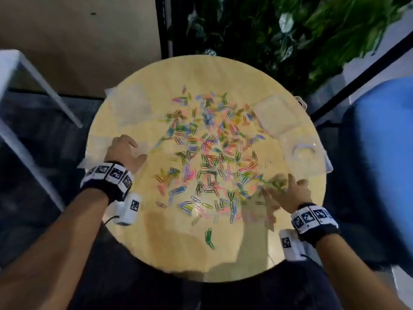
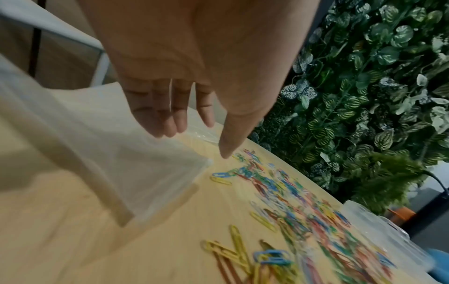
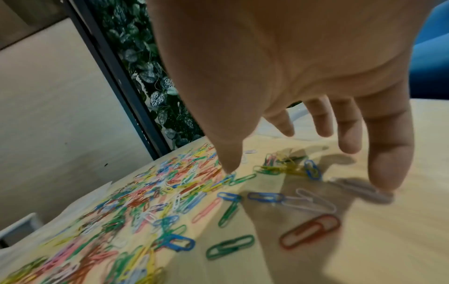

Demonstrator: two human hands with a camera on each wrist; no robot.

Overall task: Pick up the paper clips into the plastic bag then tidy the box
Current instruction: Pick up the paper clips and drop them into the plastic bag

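Many coloured paper clips (image 1: 212,153) lie scattered over the middle of the round wooden table (image 1: 178,253); they also show in the wrist views as paper clips (image 2: 291,201) and paper clips (image 3: 157,201). A clear plastic bag (image 1: 96,148) lies at the table's left edge, and my left hand (image 1: 125,151) hovers over it with straight fingers, holding nothing. In the left wrist view the left hand (image 2: 194,142) is just above the bag (image 2: 121,163). My right hand (image 1: 288,191) spreads over clips at the front right; in its wrist view the right hand (image 3: 291,159) holds nothing, little finger near the table.
A clear plastic box (image 1: 306,155) with its lid (image 1: 274,115) sits at the table's right edge. Another clear bag (image 1: 131,104) lies at the back left. A blue chair (image 1: 380,153) stands right, a white frame (image 1: 33,86) left, and foliage (image 1: 290,30) behind.
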